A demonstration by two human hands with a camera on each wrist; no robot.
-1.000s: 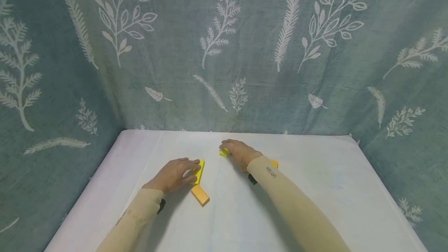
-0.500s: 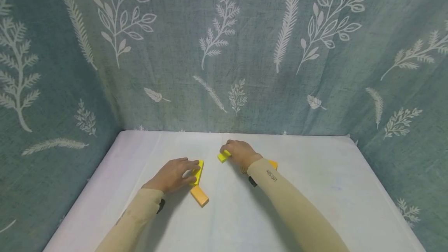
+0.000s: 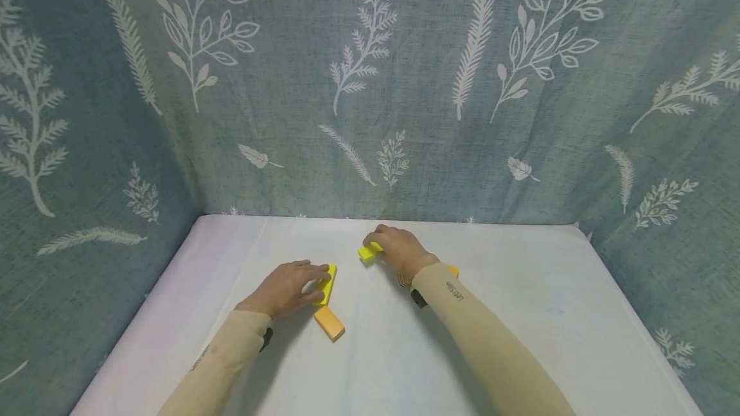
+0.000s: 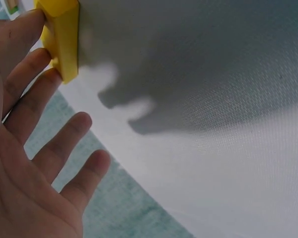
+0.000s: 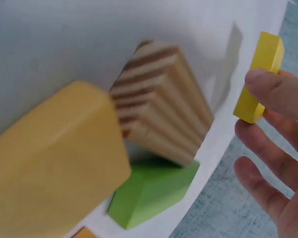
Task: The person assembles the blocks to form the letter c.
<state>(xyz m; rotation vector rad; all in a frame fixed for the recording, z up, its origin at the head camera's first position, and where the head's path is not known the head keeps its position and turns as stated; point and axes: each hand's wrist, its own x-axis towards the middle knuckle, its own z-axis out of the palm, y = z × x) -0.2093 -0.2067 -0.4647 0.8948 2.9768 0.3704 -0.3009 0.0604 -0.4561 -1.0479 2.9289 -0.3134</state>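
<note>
My right hand (image 3: 399, 250) pinches a small yellow block (image 5: 260, 77) between thumb and fingers, close over the far middle of the table; its shadow falls beside it in the right wrist view. My left hand (image 3: 289, 287) holds another yellow block (image 3: 328, 284) lying on the table, thumb and two fingertips against it, while the other two fingers (image 4: 72, 134) stretch away from it. An orange block (image 3: 329, 324) lies just in front of that yellow block's near end.
Beneath the right wrist are a striped wooden block (image 5: 159, 99), a green block (image 5: 154, 196) and a large orange-yellow block (image 5: 59, 163). The sleeve covers most of them in the head view. Patterned green cloth (image 3: 370, 146) hangs behind the white table (image 3: 520, 326).
The right hand first brought its yellow block a little nearer, then raised it slightly, and more of the block shows now. The left hand and its block have stayed put.
</note>
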